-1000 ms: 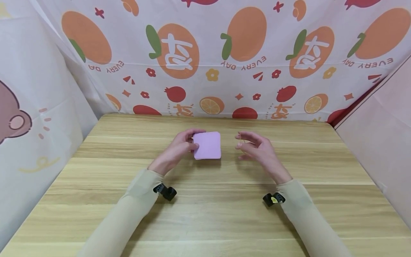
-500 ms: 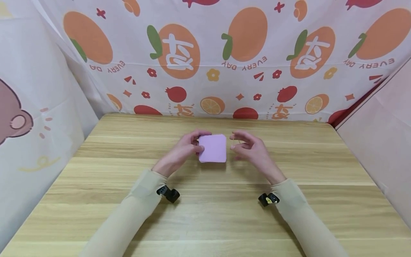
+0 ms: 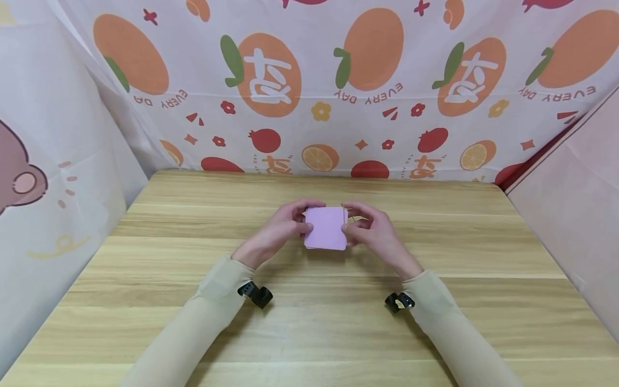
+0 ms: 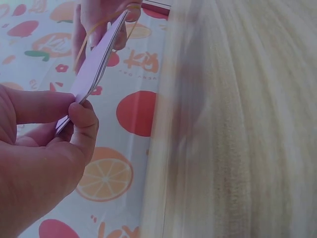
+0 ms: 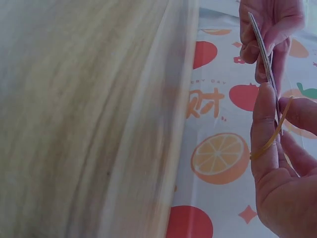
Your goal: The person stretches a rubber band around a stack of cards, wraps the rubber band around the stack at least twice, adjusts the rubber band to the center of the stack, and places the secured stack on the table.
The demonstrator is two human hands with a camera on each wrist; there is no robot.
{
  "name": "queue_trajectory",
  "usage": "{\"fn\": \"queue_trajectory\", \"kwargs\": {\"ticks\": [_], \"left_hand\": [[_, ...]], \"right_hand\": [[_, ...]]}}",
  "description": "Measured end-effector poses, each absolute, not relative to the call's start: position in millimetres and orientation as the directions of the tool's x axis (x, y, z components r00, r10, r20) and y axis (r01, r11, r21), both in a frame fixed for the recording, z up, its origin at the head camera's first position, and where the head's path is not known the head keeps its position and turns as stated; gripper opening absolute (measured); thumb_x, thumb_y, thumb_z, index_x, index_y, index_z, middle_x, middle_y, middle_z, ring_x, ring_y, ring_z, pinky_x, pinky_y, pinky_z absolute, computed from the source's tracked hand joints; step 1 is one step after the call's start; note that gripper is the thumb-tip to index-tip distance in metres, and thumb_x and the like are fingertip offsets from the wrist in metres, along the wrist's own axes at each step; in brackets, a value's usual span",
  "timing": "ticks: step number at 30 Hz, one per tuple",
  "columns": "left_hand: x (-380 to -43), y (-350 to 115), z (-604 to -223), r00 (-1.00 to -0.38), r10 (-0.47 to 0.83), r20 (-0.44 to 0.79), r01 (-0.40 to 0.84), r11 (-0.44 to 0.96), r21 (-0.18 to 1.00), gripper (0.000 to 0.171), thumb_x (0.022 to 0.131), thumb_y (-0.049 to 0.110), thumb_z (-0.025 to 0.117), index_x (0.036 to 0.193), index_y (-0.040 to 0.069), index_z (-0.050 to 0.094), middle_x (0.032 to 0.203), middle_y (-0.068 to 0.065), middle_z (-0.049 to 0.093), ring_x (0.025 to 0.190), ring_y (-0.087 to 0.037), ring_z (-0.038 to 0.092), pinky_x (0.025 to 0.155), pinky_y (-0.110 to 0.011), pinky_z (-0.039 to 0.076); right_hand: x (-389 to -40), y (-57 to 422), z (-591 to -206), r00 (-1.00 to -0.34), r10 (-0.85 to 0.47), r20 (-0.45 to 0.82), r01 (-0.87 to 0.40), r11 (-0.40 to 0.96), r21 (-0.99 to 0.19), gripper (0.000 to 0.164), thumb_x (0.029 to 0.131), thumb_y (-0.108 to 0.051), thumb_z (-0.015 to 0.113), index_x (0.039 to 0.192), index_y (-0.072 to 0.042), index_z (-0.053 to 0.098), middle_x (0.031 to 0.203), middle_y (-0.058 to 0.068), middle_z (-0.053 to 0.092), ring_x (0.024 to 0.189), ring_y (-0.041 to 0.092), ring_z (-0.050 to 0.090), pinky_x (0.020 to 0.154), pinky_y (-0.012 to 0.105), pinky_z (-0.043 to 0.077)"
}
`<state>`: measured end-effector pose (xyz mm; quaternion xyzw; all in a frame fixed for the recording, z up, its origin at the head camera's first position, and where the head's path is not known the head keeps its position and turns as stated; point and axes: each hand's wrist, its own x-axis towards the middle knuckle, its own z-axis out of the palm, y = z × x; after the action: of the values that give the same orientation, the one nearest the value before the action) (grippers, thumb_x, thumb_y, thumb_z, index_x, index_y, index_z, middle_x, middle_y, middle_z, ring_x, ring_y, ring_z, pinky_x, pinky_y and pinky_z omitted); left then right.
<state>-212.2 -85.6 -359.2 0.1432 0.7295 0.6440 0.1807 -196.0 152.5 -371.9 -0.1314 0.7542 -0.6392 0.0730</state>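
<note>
Lilac cards point(image 3: 326, 228) | left hand point(image 3: 278, 231), right hand point(image 3: 379, 234) pinch | cloth point(image 3: 319, 88): "EVERY DAY"

Wooden table point(image 3: 309, 333), fruit-print cloth point(image 3: 309, 123) behind

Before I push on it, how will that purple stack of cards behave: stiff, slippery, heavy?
Likely fairly stiff: the stack of cards looks flat, without sagging, in both wrist views. Sheets may slip against each other, since corners peek out unevenly in the head view. Probably light, judging by how thin it looks edge-on.
</note>
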Motion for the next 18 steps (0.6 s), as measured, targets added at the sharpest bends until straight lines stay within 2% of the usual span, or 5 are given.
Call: {"fn": "queue_trajectory", "kwargs": {"ticks": [4, 7, 11, 14, 18], "left_hand": [[-210.7, -84.5, -357.1, -0.892, 0.446, -0.082, -0.025, 0.131, 0.991, 0.049, 0.09, -0.009, 0.053, 0.135, 0.01, 0.056, 0.124, -0.012, 0.054, 0.098, -0.028, 0.049, 0.074, -0.03, 0.048], [-209.8, -83.9, -356.7, -0.889, 0.451, -0.086, -0.032, 0.127, 0.991, 0.049, 0.09, -0.009, 0.053, 0.136, 0.01, 0.055, 0.125, -0.013, 0.053, 0.099, -0.028, 0.048, 0.075, -0.031, 0.048], [-209.2, -83.1, -358.2, -0.889, 0.449, -0.088, -0.04, 0.115, 0.993, 0.051, 0.089, -0.009, 0.054, 0.137, 0.009, 0.053, 0.126, -0.013, 0.054, 0.1, -0.027, 0.051, 0.075, -0.03, 0.048], [-208.9, -82.6, -360.9, -0.895, 0.438, -0.087, -0.051, 0.093, 0.994, 0.048, 0.089, -0.008, 0.057, 0.135, 0.003, 0.053, 0.117, -0.013, 0.058, 0.095, -0.023, 0.055, 0.075, -0.03, 0.049], [-207.5, -82.1, -364.5, -0.897, 0.435, -0.077, -0.042, 0.09, 0.995, 0.025, 0.093, 0.0, 0.061, 0.117, -0.007, 0.06, 0.093, -0.01, 0.062, 0.077, -0.02, 0.057, 0.071, -0.031, 0.05]], "right_hand": [[-194.8, 152.3, -370.6, -0.957, -0.285, 0.059, -0.106, 0.152, -0.983, 0.047, 0.091, -0.003, 0.069, 0.136, -0.008, 0.056, 0.117, 0.018, 0.057, 0.088, 0.039, 0.062, 0.07, 0.052, 0.057], [-194.5, 152.4, -370.3, -0.957, -0.284, 0.059, -0.105, 0.151, -0.983, 0.045, 0.091, -0.003, 0.069, 0.134, -0.009, 0.057, 0.115, 0.018, 0.058, 0.085, 0.037, 0.062, 0.07, 0.055, 0.056], [-195.0, 152.8, -370.3, -0.958, -0.28, 0.06, -0.106, 0.149, -0.983, 0.04, 0.091, -0.002, 0.069, 0.129, -0.008, 0.058, 0.11, 0.018, 0.058, 0.078, 0.029, 0.063, 0.065, 0.046, 0.058], [-195.4, 153.7, -369.7, -0.958, -0.276, 0.074, -0.114, 0.131, -0.985, 0.037, 0.09, -0.001, 0.067, 0.126, -0.006, 0.057, 0.108, 0.019, 0.058, 0.074, 0.024, 0.063, 0.061, 0.039, 0.058], [-196.0, 156.0, -368.2, -0.959, -0.269, 0.095, -0.128, 0.11, -0.986, 0.036, 0.09, 0.001, 0.065, 0.124, -0.005, 0.055, 0.107, 0.019, 0.056, 0.071, 0.022, 0.063, 0.059, 0.039, 0.058]]}}
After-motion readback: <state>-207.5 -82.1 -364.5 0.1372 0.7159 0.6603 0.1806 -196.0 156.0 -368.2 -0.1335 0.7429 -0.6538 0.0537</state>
